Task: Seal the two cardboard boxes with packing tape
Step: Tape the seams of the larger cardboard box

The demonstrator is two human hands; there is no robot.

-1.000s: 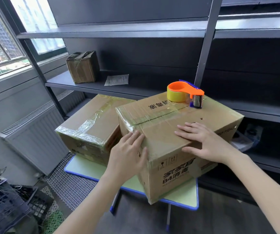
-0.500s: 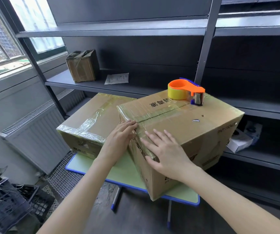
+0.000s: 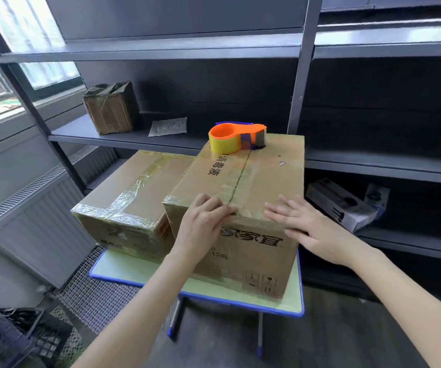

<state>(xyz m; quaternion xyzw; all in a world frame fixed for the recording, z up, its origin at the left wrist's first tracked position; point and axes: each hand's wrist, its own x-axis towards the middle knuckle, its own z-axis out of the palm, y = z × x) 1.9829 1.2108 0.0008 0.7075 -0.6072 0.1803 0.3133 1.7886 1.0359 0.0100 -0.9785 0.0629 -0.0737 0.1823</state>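
Hands are pressed on the right box (image 3: 267, 176) at its near edge: right hand (image 3: 304, 227) flat, left hand (image 3: 203, 219) curled; whether tape (image 3: 227, 188) is pinched cannot be told. It and the left box (image 3: 134, 192) appear taped; only smoothing seems left.

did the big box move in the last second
Yes. The big box turned anticlockwise seen from above: its seam end now runs parallel to the table's front edge.

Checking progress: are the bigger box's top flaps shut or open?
Shut. On the bigger box the flaps lie flat, meeting at a taped centre seam; the tape dispenser rests on them.
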